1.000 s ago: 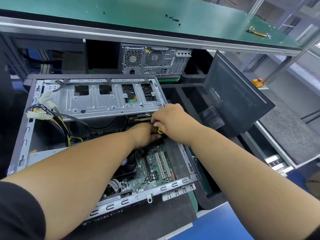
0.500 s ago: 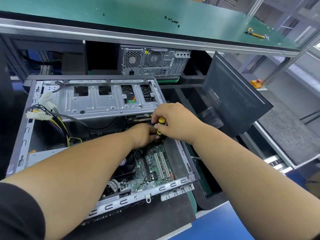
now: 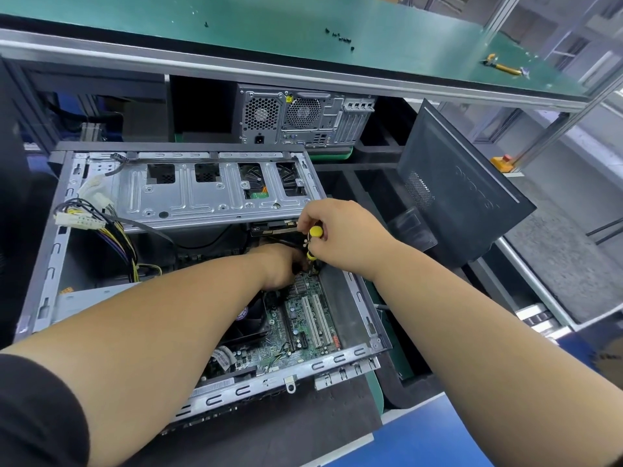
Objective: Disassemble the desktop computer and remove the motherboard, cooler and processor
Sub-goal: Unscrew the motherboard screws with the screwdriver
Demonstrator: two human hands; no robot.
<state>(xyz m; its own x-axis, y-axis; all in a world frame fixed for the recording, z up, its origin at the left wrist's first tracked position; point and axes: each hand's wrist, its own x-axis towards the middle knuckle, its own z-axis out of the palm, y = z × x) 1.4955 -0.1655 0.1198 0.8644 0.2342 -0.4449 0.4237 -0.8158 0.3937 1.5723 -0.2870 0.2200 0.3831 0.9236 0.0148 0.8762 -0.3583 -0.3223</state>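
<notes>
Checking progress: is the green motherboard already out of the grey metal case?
No, the green motherboard lies inside the grey metal case.

Both forearms reach forward, right hand [image 3: 340, 234] curled, left hand [image 3: 281, 267] beneath it.

The motherboard [image 3: 303, 328] lay in the open case [image 3: 43, 264], below the right hand [image 3: 340, 237]; the drive cage [image 3: 202, 190] sat behind-left, the side panel [image 3: 465, 197] to its right.

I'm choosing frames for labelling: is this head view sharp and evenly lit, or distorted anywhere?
Head view: wide-angle bending curves the green-topped bench edge; the open grey computer case is evenly lit, its interior under the forearms shadowed; the right hand and yellow-capped screwdriver look slightly soft; bright haze at far right.
</notes>
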